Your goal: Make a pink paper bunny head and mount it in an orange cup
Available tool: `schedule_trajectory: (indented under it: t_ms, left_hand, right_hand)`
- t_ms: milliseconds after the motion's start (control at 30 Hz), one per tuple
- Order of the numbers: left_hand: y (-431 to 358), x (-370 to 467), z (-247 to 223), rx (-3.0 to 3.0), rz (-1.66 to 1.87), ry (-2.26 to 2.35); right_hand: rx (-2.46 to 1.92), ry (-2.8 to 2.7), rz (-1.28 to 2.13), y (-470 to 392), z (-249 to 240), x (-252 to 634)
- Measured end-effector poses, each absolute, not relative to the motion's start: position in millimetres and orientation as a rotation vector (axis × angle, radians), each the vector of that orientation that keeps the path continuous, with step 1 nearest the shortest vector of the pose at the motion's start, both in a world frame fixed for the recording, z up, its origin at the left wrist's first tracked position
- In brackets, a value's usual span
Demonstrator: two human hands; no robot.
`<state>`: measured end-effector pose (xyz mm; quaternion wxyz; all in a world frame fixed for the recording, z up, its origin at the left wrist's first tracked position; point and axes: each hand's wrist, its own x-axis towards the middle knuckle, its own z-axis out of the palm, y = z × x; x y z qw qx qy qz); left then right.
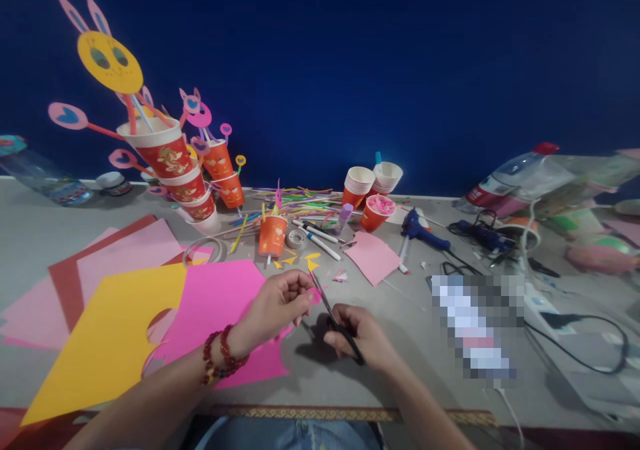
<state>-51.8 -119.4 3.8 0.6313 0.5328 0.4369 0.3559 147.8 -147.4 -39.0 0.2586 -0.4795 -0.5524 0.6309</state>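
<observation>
Between the thumb and fingers of my left hand [284, 303] is a small bright pink paper piece [314, 295]. My right hand [357, 335] grips black-handled scissors [345, 333], whose blades point up and away beside the pink piece. Under my left wrist lies a cut sheet of hot pink paper [215, 323]. A yellow sheet [110, 330] with curved cut-outs overlaps it on the left. Just beyond my hands are small yellow scraps [313, 262] and an orange paper cup [273, 235] with strips sticking out of it.
Stacked-cup figures [175, 163] with paper faces stand at the back left. Paper cups [359, 182], a purple-capped glue stick [344, 220], a tape roll [296, 239] and pens sit mid-table. To the right are a blue glue gun [423, 229], cords, a pixelated area and a bottle [505, 180].
</observation>
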Motion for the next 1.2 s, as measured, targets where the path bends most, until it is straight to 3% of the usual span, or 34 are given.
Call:
schedule_trajectory:
  t_ms: [600, 833, 1200]
  left_hand:
    - [-119, -52, 4, 1.204, 0.809, 1.005]
    - [-120, -50, 4, 1.167, 0.826, 0.955]
    - [-130, -36, -16, 0.976, 0.756, 0.832]
  right_hand:
    - [-1.295, -1.607, 1.524, -148, -42, 149]
    - [-1.272, -1.409, 1.612, -148, -41, 147]
    - [-1.204, -1.259, 1.394, -150, -34, 145]
